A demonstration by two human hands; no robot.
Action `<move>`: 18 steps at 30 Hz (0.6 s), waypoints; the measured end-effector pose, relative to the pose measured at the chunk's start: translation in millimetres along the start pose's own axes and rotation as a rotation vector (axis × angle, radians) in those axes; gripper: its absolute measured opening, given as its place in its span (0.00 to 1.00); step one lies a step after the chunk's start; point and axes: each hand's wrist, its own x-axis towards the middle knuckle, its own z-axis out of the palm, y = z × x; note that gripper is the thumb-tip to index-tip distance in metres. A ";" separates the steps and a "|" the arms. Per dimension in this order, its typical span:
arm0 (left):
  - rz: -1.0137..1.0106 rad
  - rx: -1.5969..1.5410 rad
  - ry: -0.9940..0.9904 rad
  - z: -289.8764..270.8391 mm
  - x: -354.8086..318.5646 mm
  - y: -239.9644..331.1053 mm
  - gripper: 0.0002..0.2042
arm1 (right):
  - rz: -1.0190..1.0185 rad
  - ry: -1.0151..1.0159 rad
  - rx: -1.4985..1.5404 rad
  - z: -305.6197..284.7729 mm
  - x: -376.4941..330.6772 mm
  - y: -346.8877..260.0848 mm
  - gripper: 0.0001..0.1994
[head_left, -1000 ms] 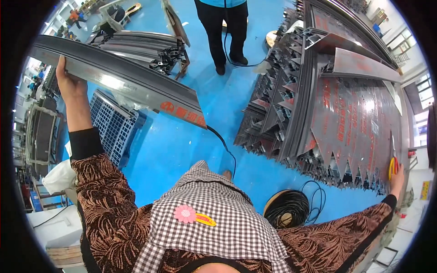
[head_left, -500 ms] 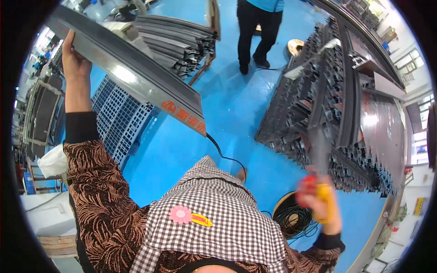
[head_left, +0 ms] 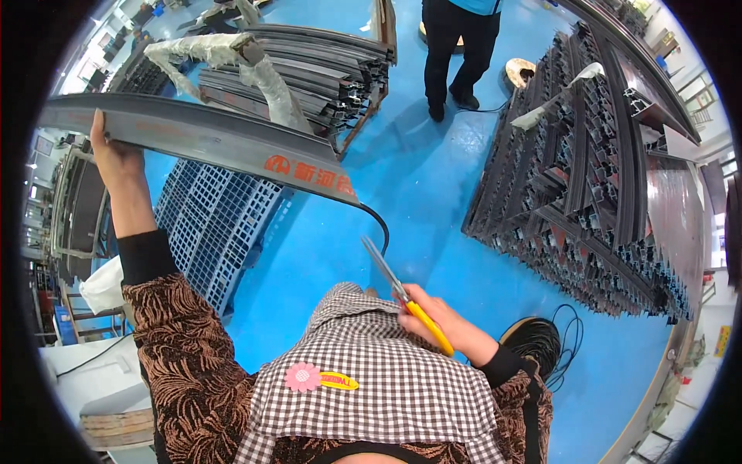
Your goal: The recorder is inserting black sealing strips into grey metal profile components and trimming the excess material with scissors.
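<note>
My left hand [head_left: 122, 172] is raised and closed around the lower edge of a long grey metal profile [head_left: 232, 147], which carries red print near its right end. From that end a thin black strip [head_left: 384, 226] curves down. My right hand [head_left: 442, 313], in front of the apron, grips a pair of scissors [head_left: 427, 321] with a yellow handle. Their blades point up and left, below the end of the profile and apart from it. Part of the handle is hidden by my fingers.
A large stack of dark profiles [head_left: 572, 178] stands at the right, and another stack [head_left: 325, 69] lies behind my held piece. Below it is a blue grid pallet [head_left: 209, 220]. A coil of black cord [head_left: 533, 344] sits near my right arm. A person [head_left: 460, 54] stands ahead.
My right hand has swung left from beside the right stack to the middle with the scissors. The profile's left end has dropped, making it more level, and its right end has risen.
</note>
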 end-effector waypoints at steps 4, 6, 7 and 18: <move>-0.001 0.009 0.047 -4.8 -8.5 -3.9 0.21 | -0.042 0.102 -0.004 -1.7 28.7 7.3 0.20; -0.012 0.013 0.081 -8.2 -14.4 -4.9 0.22 | -0.058 0.107 0.003 -2.8 38.5 7.3 0.20; -0.026 0.009 0.113 -8.5 -17.3 -6.9 0.22 | -0.072 0.120 0.006 -3.8 42.4 7.3 0.20; -0.112 0.051 0.241 -23.5 -30.2 -39.7 0.26 | -0.132 0.163 -0.071 -23.3 42.7 15.5 0.19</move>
